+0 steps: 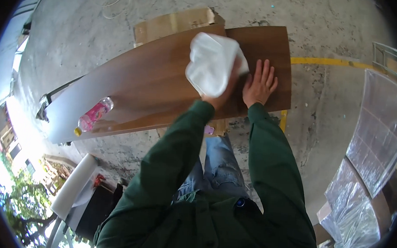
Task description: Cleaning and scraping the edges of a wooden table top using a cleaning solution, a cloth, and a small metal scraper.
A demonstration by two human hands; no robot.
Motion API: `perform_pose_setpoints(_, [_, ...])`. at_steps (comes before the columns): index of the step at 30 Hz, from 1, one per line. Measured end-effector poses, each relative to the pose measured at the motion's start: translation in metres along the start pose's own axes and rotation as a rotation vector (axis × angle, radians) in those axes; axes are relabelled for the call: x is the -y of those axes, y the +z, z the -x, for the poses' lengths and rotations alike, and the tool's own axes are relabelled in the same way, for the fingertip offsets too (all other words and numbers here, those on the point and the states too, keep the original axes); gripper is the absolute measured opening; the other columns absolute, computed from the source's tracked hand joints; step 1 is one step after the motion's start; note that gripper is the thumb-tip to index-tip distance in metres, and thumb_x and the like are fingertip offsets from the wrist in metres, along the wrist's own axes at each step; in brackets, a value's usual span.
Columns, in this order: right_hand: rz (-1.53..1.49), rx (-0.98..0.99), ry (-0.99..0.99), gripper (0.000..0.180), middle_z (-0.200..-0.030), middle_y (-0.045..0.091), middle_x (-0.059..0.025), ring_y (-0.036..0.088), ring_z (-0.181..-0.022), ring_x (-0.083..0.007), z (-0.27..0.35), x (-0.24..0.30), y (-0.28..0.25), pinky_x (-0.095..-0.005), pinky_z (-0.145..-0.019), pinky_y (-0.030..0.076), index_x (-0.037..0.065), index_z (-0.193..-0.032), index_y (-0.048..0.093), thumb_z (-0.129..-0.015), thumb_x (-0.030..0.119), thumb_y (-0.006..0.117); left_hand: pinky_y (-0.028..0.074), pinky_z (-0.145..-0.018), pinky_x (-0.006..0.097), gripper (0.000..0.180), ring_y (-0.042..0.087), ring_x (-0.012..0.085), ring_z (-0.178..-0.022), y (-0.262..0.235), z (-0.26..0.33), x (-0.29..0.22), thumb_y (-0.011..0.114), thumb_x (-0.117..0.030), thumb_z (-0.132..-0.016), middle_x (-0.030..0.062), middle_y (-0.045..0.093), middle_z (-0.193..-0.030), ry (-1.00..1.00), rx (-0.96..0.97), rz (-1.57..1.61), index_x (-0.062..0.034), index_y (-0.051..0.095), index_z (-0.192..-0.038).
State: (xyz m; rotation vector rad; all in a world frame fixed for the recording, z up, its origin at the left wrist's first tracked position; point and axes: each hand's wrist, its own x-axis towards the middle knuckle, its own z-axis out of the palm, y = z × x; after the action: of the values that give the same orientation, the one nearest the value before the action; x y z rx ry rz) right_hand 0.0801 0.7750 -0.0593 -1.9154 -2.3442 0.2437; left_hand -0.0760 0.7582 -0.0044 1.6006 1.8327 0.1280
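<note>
1. Brown panel (151,79): long, glossy.
2. White cloth (210,62): at the panel's right half, nearer its far edge.
3. Left hand (226,90): blurred, gripping the cloth; fingers mostly hidden.
4. Right hand (258,87): open, palm down, near the panel's right edge.
5. Bottle (94,113), pink-labelled: lying near the left end's front corner.
</note>
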Motion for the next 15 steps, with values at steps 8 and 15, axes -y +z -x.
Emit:
perform_pose_setpoints(8, [0.005,-0.042,-0.038,0.058,-0.158,0.021,-0.0046,0.023,-0.142,-0.0307,-0.001,0.002,0.006,-0.0557,-0.111,0.017,0.022,-0.150,0.028,-0.096,0.035,0.044,0.028,-0.109,0.049,0.056,0.040,0.0380,-0.128,0.072,0.170,0.052,0.054,-0.035,-0.090,0.0162,0.047,-0.138,-0.228,-0.018,0.175,-0.0112,0.044,-0.141])
perform_pose_setpoints(15, [0.016,-0.050,-0.050,0.058,-0.158,0.021,-0.0051,0.024,-0.142,-0.0313,-0.005,0.006,0.005,-0.0558,-0.111,0.016,0.022,-0.150,0.028,-0.095,0.035,0.044,0.025,-0.112,0.048,0.057,0.032,0.0428,-0.134,0.088,0.186,0.070,0.051,-0.007,-0.086,0.0223,0.037,-0.144,-0.234,-0.310,-0.056,-0.0026,0.038,-0.141])
